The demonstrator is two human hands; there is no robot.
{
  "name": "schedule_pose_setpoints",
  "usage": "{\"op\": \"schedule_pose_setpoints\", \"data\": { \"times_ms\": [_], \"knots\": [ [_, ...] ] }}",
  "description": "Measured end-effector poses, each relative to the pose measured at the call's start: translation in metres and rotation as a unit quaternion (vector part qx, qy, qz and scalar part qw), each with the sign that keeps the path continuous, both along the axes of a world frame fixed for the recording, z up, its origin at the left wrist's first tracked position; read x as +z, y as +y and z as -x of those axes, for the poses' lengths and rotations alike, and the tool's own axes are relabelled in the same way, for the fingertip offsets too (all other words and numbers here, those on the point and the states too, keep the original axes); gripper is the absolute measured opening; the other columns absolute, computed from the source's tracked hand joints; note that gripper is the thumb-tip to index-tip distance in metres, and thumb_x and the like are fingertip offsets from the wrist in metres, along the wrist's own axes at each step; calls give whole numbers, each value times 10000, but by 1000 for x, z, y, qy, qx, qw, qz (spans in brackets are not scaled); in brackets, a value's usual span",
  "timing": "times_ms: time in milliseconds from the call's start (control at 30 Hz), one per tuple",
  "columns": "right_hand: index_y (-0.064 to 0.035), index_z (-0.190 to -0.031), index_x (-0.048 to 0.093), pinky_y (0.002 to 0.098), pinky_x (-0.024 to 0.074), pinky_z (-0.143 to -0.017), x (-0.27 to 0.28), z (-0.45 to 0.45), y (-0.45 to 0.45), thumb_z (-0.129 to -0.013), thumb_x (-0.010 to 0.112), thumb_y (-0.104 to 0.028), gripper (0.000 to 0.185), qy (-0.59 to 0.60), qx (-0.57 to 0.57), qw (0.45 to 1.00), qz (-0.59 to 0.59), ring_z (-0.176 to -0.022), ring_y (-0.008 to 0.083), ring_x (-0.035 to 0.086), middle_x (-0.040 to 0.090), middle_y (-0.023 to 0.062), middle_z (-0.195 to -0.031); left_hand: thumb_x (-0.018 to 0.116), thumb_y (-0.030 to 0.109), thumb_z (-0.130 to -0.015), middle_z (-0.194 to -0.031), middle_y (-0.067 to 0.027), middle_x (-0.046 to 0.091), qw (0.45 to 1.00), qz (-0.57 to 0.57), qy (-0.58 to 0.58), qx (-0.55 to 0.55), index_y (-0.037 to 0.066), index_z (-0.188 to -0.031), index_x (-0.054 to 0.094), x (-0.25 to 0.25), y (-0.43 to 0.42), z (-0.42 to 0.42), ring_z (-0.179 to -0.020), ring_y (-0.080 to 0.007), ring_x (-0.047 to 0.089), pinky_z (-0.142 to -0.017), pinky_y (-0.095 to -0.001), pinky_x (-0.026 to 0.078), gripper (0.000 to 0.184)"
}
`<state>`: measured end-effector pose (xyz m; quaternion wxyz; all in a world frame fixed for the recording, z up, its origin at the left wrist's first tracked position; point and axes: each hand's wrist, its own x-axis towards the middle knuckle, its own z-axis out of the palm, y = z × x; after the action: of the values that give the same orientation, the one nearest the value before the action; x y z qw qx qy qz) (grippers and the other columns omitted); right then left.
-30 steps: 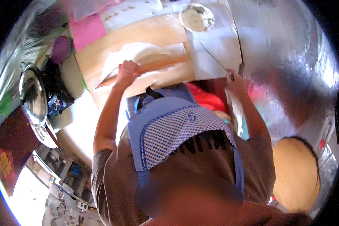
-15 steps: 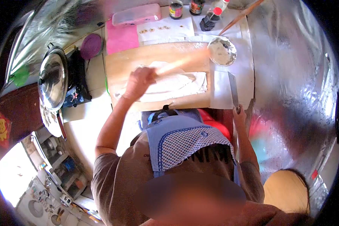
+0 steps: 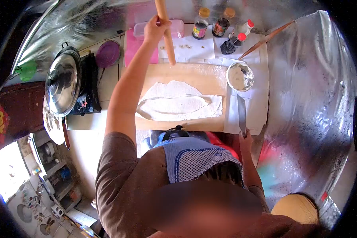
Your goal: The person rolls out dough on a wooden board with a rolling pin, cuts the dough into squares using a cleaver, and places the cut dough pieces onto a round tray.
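My left hand [image 3: 155,28] is closed around a wooden rolling pin [image 3: 167,41], raised over the back of the table beyond the board. My right hand [image 3: 246,137] grips a kitchen knife [image 3: 242,113] by its handle, at the front right, with the blade pointing away from me. Between them a white sheet of dough [image 3: 174,101] lies folded in layers on the wooden board [image 3: 186,73]. Just right of the board's far corner stands a bowl [image 3: 240,76] with white flour in it.
At the back stand sauce jars [image 3: 201,23], red-capped bottles [image 3: 233,43] and a plastic box [image 3: 178,28]. A brown stick [image 3: 267,38] leans at the right. On the left, a lidded pan [image 3: 62,84] sits on a stove [image 3: 89,95], near a purple lid [image 3: 108,54].
My left hand has lifted the rolling pin away from above the dough, forward and up, and the pin has swung lengthwise. The knife stays in my right hand. The view has shifted.
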<state>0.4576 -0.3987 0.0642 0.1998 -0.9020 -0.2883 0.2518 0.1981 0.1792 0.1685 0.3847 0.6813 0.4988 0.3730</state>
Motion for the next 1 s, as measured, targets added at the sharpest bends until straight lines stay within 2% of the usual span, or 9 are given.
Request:
{"op": "schedule_pose_setpoints", "data": {
  "times_ms": [200,400,467,533,567,600,800,833,1000],
  "knots": [
    [-49,-1204,589,359,518,-802,-7,12,-14,-889,667,-215,365,7,12,1000,-16,-893,235,668,689,166,-975,761,297,-794,-892,-108,690,999,36,-17,-8,34,-1046,620,-60,17,-11,-785,-238,670,-708,-361,523,391],
    [-16,-1211,579,298,496,-789,3,37,5,-876,694,-198,399,134,-44,989,-40,-836,139,611,683,82,-943,728,104,-806,-941,-63,665,993,48,-105,-5,26,-1183,603,-89,7,18,-830,-166,626,-711,-310,520,405],
    [-17,-1206,583,296,496,-789,3,43,11,-876,695,-201,394,158,-47,986,-35,-839,132,605,680,78,-940,683,288,-864,-859,-148,662,991,-56,121,22,33,-1006,613,-102,-32,56,-752,-270,653,-687,-382,509,300],
    [-18,-1201,587,295,497,-789,0,50,13,-876,695,-204,390,183,-49,981,-32,-843,124,598,677,75,-938,609,266,-921,-811,-177,617,991,-36,129,16,24,-982,607,-92,-108,94,-718,-287,626,-657,-392,495,250],
    [-17,-1197,590,292,496,-784,-2,53,14,-877,693,-204,384,196,-38,978,-60,-841,119,594,676,71,-936,658,259,-918,-839,-101,663,990,-11,134,-27,34,-994,627,-121,-138,124,-782,-188,633,-696,-330,507,240],
    [-17,-1193,594,289,496,-780,-5,56,17,-878,692,-203,379,208,-26,974,-89,-839,114,590,676,66,-934,634,213,-914,-810,-146,633,992,6,116,-51,37,-956,634,-144,-168,150,-746,-278,631,-681,-370,502,181],
    [-22,-1181,583,257,427,-588,-9,73,31,-901,665,-176,329,226,4,970,-95,-643,76,499,574,3,-760,630,175,-866,-1015,-54,652,933,-58,334,-123,111,-966,694,-146,-271,244,-1034,-281,578,-950,-430,434,135],
    [-30,-1182,571,218,370,-473,-8,75,34,-920,650,-143,295,199,39,975,-93,-544,34,440,511,-44,-682,625,181,-867,-1031,-50,647,919,-59,380,-86,127,-978,696,-144,-272,248,-1043,-274,571,-936,-435,437,143],
    [-27,-1179,578,253,414,-520,-12,76,39,-899,654,-162,319,214,43,971,-93,-568,72,473,534,-15,-692,636,252,-851,-1144,-58,611,871,28,477,116,190,-1084,662,-154,-258,279,-1081,-300,552,-921,-471,449,243]
  ]
}}
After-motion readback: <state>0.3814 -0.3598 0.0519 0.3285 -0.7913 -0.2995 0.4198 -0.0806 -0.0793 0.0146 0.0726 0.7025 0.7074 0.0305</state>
